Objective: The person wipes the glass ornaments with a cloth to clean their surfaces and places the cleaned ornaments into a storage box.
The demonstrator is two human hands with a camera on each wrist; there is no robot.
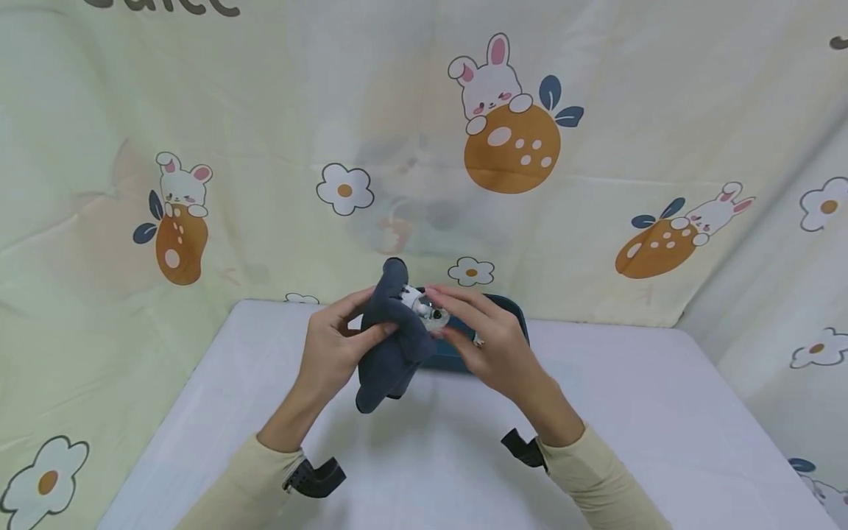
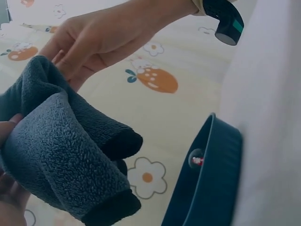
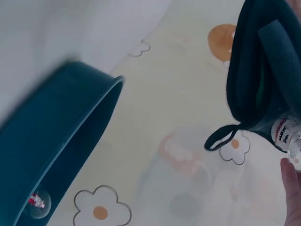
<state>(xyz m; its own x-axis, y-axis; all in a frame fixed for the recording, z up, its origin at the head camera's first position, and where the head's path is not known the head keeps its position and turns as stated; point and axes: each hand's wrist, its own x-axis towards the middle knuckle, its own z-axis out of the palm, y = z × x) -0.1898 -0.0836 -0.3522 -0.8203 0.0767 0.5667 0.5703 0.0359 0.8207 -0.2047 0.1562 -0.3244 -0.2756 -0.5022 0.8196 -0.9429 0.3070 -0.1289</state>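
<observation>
A dark grey-blue towel (image 1: 391, 353) hangs in folds from my left hand (image 1: 338, 342), whose thumb presses on its front. Tucked in the towel is a small snow globe (image 1: 433, 316) with a clear dome. Its white base (image 3: 283, 132), with lettering round it, shows in the right wrist view. My right hand (image 1: 493, 338) pinches the globe's dome between fingertips and thumb. In the left wrist view the towel (image 2: 70, 150) covers the globe, and my left fingers (image 2: 7, 132) hold it at the left edge.
Behind the hands, a dark blue bin (image 1: 450, 361) stands on the white table (image 1: 629, 412). Inside it lies a clear ball (image 2: 196, 159) with a red and white figure. A printed curtain (image 1: 397, 96) hangs behind the table's back edge.
</observation>
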